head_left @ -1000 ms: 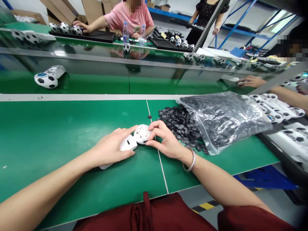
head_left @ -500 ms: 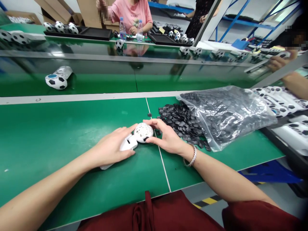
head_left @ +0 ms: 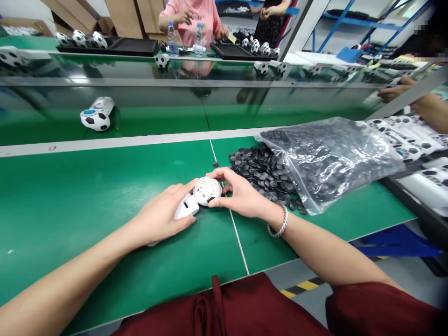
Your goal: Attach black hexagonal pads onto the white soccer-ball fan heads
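I see my left hand [head_left: 161,218] lying over the handle of a white plastic toy [head_left: 196,198] on the green table [head_left: 87,196], fingers loosely curled around it and the thumb stretched toward its round head, so it is gripping the toy rather than pressing flat. My right hand [head_left: 241,196] meets it from the other side: its fingers [head_left: 220,173] arch over the top of the latticed round head while the thumb pinches the near edge, a half-closed grasp on that head. The toy rests on the table just left of the white seam line, between both hands. Just beyond my right hand a heap of small black pieces [head_left: 261,170] spills from the mouth of a clear plastic bag [head_left: 332,156] packed with more of them. To the far right a tray [head_left: 416,175] holds white shells with black patches
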A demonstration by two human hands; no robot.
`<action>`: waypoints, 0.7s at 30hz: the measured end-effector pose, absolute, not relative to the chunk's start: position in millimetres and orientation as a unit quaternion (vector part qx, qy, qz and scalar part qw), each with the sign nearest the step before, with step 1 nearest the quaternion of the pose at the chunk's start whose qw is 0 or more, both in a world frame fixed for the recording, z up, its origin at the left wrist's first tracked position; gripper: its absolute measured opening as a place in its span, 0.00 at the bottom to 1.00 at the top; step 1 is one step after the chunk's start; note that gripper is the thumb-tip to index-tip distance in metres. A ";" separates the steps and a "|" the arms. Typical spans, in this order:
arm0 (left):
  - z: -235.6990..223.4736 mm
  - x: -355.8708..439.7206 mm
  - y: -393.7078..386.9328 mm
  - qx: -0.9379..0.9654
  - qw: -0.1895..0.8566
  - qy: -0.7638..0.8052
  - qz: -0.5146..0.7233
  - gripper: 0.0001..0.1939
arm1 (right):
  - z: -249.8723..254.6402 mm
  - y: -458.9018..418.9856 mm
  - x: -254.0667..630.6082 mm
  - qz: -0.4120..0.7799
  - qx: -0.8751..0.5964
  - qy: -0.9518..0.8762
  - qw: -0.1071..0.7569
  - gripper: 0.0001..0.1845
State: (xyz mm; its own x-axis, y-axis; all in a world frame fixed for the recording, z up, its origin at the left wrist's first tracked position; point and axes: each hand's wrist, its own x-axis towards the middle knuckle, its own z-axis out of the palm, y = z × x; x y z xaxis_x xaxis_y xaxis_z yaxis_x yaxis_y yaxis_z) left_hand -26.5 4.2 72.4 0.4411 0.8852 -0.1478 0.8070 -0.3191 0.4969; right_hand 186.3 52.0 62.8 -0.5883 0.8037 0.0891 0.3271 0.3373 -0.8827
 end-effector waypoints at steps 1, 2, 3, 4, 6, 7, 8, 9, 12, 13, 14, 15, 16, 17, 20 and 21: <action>71.9 -26.9 4.1 0.809 0.257 0.523 0.078 0.37 | 61.9 53.8 186.4 0.467 -0.360 -0.762 0.270 0.28; 71.6 -27.2 4.1 0.809 0.256 0.523 0.079 0.37 | 61.4 55.2 186.4 0.487 -0.353 -0.753 0.268 0.29; 71.6 -27.2 4.0 0.809 0.255 0.523 0.079 0.37 | 61.3 56.2 186.3 0.501 -0.347 -0.748 0.262 0.29; 71.8 -27.0 3.8 0.810 0.254 0.524 0.077 0.37 | 61.5 56.8 186.2 0.510 -0.343 -0.746 0.256 0.29; 72.5 -26.1 3.1 0.811 0.251 0.524 0.071 0.37 | 62.6 56.7 186.1 0.510 -0.339 -0.751 0.248 0.29; 72.9 -25.5 2.7 0.812 0.247 0.525 0.069 0.37 | 63.3 56.2 186.2 0.502 -0.340 -0.756 0.247 0.29; 73.1 -24.9 2.2 0.812 0.244 0.525 0.069 0.36 | 63.8 55.4 186.4 0.490 -0.344 -0.762 0.248 0.29; 73.2 -24.2 1.8 0.813 0.242 0.524 0.071 0.36 | 64.1 54.5 186.7 0.476 -0.350 -0.768 0.249 0.29; 73.2 -23.1 1.2 0.816 0.243 0.519 0.080 0.36 | 63.3 51.1 187.4 0.438 -0.367 -0.782 0.250 0.29; 73.4 -23.1 1.3 0.816 0.246 0.517 0.082 0.36 | 62.6 50.0 187.4 0.427 -0.373 -0.785 0.248 0.29; 73.6 -23.1 1.6 0.816 0.248 0.515 0.083 0.36 | 61.9 48.9 187.3 0.417 -0.379 -0.789 0.246 0.29; 73.9 -23.2 2.0 0.817 0.250 0.513 0.083 0.36 | 61.1 48.0 187.2 0.407 -0.383 -0.792 0.246 0.30; 74.3 -23.4 2.3 0.817 0.250 0.512 0.083 0.36 | 60.4 47.1 186.9 0.398 -0.384 -0.796 0.247 0.30; 74.7 -23.6 2.7 0.818 0.250 0.512 0.083 0.36 | 59.8 46.2 186.6 0.389 -0.383 -0.800 0.250 0.30; 74.8 -24.4 3.2 0.816 0.247 0.516 0.083 0.35 | 57.8 43.6 186.0 0.368 -0.370 -0.808 0.271 0.30; 74.3 -24.8 3.3 0.815 0.247 0.516 0.085 0.35 | 57.0 42.8 185.8 0.363 -0.366 -0.810 0.278 0.29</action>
